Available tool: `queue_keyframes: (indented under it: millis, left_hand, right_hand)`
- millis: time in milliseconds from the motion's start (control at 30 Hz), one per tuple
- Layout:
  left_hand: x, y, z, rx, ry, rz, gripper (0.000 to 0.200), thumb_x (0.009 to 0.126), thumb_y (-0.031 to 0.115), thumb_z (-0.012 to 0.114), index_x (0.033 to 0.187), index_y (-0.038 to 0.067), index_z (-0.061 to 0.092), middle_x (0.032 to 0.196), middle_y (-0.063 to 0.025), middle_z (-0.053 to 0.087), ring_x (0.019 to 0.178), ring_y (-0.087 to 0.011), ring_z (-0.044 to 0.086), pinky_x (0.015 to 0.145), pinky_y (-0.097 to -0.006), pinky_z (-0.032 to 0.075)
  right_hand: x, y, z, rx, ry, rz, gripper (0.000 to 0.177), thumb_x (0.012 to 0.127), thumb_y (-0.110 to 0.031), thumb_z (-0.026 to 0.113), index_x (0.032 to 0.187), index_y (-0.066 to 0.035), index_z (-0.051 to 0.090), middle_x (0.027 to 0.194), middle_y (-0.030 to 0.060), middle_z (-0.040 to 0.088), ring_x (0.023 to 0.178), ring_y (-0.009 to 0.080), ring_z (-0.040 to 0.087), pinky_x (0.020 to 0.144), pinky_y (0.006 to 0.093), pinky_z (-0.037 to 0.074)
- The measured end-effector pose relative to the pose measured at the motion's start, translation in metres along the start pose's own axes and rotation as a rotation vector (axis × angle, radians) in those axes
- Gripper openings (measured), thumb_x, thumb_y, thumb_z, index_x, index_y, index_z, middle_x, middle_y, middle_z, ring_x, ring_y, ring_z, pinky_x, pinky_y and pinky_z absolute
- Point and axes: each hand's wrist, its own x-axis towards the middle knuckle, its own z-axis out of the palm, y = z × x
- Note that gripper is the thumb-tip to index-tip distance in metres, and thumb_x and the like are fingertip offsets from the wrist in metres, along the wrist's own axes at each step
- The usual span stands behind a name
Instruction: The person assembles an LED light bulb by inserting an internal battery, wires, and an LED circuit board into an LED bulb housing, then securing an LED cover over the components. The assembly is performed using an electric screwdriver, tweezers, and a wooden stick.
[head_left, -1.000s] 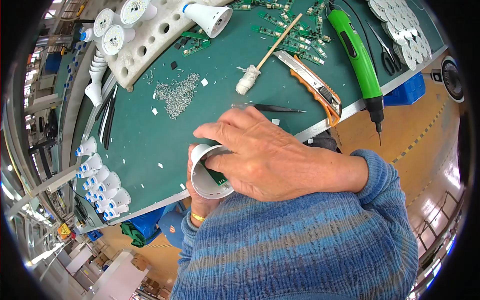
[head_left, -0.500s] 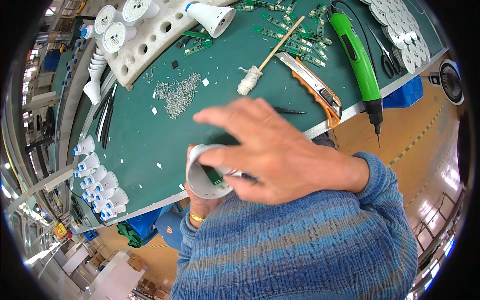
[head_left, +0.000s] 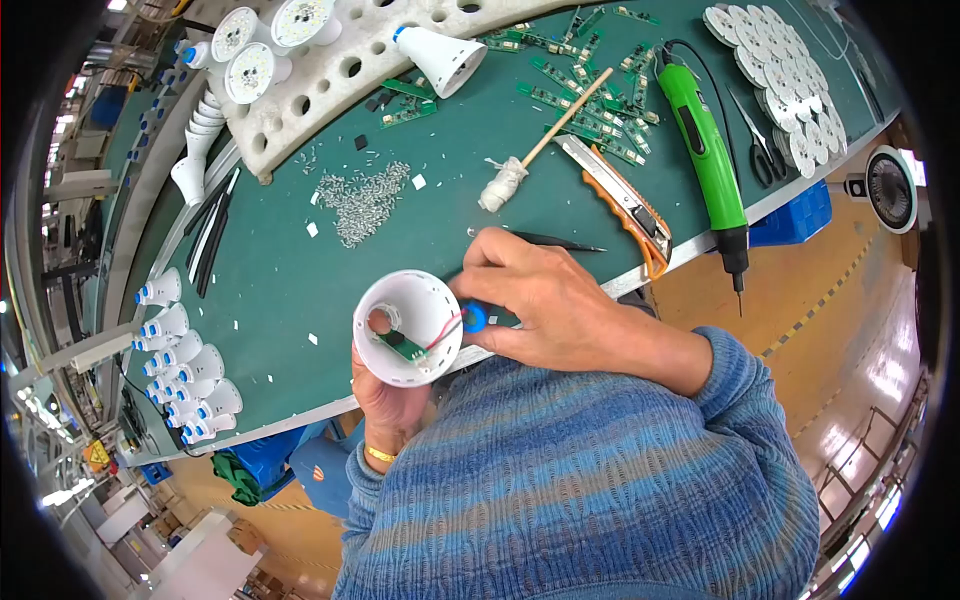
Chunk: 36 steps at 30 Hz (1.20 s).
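A white cone-shaped lamp housing point(head_left: 440, 295) is in my left hand point(head_left: 388, 400), which is closed round its lower side. Its wide mouth faces up towards me. Inside are a green circuit board point(head_left: 405, 345) and a red wire point(head_left: 447, 333) that runs to the rim. A fingertip shows through the hole at the housing's narrow end. At the right of the rim, my right hand point(head_left: 535, 300) has its fingers bent round a small round blue part point(head_left: 475, 317). Black tweezers point(head_left: 555, 241) lie just beyond my right hand.
Small metal pieces point(head_left: 362, 203) lie piled on the green table point(head_left: 270, 300). Further right are a cloth-tipped stick point(head_left: 503, 185), a box cutter point(head_left: 620, 205), a green electric screwdriver point(head_left: 705, 145), scissors point(head_left: 760, 145) and circuit boards point(head_left: 590, 120). More housings point(head_left: 195, 370) stand left.
My right hand has drawn back from over the housing's mouth to its right side, now holding the blue part. The housing is turned more towards me, showing the board and wire.
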Motion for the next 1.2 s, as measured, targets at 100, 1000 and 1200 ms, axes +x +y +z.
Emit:
queue_keyframes:
  millis: [100,1000,1200]
  left_hand:
    - [0.001,0.001,0.01,0.007,0.049,0.029,0.043,0.081,0.016,0.067,0.118,0.007,0.05,0.121,-0.0086,0.053,0.114,-0.0248,0.053,0.098,-0.0446,0.045]
    - [0.024,0.001,0.018,-0.004,-0.021,0.085,0.026,0.086,0.022,0.065,0.102,0.01,0.047,0.104,-0.0028,0.06,0.102,-0.0166,0.059,0.091,-0.0351,0.048]
    - [0.024,-0.002,0.012,0.022,-0.08,0.135,0.032,0.085,0.022,0.065,0.108,0.009,0.047,0.106,-0.0054,0.059,0.102,-0.0171,0.058,0.09,-0.0339,0.047]
  right_hand:
    - [0.004,-0.002,0.005,-0.083,0.102,-0.046,0.026,0.07,-0.004,0.069,0.093,-0.002,0.059,0.093,0.0125,0.051,0.071,0.0293,0.059,0.063,0.0392,0.049]
    - [0.031,-0.018,0.011,-0.031,0.301,-0.496,0.04,0.059,0.002,0.076,0.096,-0.002,0.061,0.108,0.0176,0.055,0.085,0.0263,0.06,0.066,0.0334,0.052]
    - [0.032,-0.025,0.01,-0.075,0.372,-0.393,0.037,0.062,0.0,0.077,0.096,-0.002,0.063,0.094,0.0141,0.059,0.074,0.02,0.06,0.059,0.0277,0.05]
